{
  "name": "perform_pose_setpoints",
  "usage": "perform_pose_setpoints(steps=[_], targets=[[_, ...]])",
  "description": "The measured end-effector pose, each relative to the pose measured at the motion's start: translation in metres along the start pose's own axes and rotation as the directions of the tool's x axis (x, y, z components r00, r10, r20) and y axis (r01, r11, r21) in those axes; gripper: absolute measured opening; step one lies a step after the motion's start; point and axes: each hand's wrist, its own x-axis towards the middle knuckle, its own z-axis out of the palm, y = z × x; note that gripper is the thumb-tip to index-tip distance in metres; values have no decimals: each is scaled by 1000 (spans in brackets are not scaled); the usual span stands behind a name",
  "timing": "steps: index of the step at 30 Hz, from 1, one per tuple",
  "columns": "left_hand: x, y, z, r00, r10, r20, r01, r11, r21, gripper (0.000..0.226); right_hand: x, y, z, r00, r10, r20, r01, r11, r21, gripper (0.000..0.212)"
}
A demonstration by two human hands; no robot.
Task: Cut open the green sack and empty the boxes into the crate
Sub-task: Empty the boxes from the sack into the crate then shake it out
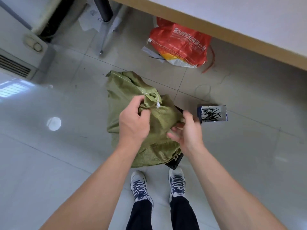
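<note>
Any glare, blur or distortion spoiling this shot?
Head view: round lamp glare and window reflection on the glossy floor; right hand slightly motion-blurred; left hand and green sack sharp; wide-angle lens slants the desk edge.

Matt woven green sack (pixel 126 100) on glossy tiled floor (pixel 66 163)

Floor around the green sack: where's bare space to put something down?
Bare grey tiles lie open beside the green woven sack. Crowded past it: open blue-and-white box of black ties, black plastic crate, red printed sack.
</note>
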Motion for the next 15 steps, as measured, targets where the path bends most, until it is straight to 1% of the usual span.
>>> perform_pose_setpoints(steps=[2, 3, 5, 6, 7, 8, 9, 10, 11, 12, 13, 14, 15], targets=[[-12, 3, 3, 999, 2, 36, -3, 1000, 24, 30, -27, -9, 10, 985, 0, 172, 1, 1000, -5, 44], [-18, 2, 4, 998, -1, 59, 0, 1000, 25, 31, -34, -12, 11, 972, 16, 235, -11, 1000, -22, 48], [-28, -1, 7, 988, -15, 151, 10, 999, 30, 31, -44, -16, 10, 948, -3, 319, 30, 997, -78, 49], [-31, -3, 9, 975, -9, 221, -1, 999, 48, 29, -46, -18, 9, 942, -27, 334, 63, 993, -96, 50], [-33, -5, 11, 954, 1, 298, -22, 997, 70, 25, -43, -18, 9, 947, -49, 319, 89, 990, -113, 51], [-35, -6, 13, 929, 7, 369, -43, 995, 91, 19, -40, -19, 9, 956, -65, 285, 104, 987, -123, 47], [-35, -8, 15, 900, 1, 436, -55, 992, 111, 17, -33, -17, 9, 968, -79, 240, 115, 983, -141, 38], [-36, -11, 16, 868, -24, 496, -55, 988, 144, 22, -28, -15, 7, 977, -86, 194, 119, 979, -166, 29], [-35, -14, 17, 834, -64, 548, -43, 983, 181, 31, -20, -11, 4, 984, -91, 152, 122, 971, -204, 25], [-35, -16, 15, 797, -102, 595, -24, 980, 200, 37, -14, -6, 1, 988, -104, 111, 129, 959, -251, 25], [-34, -18, 12, 763, -131, 633, 19, 983, 180, 38, -7, -1, -4, 990, -125, 67, 140, 940, -312, 26], [-31, -20, 9, 744, -150, 651, 78, 987, 138, 36, -2, 3, -10, 988, -151, 28, 150, 917, -369, 26], [-26, -21, 4, 750, -167, 640, 132, 986, 103, 31, 2, 7, -17, 985, -174, -12, 154, 898, -413, 27]])
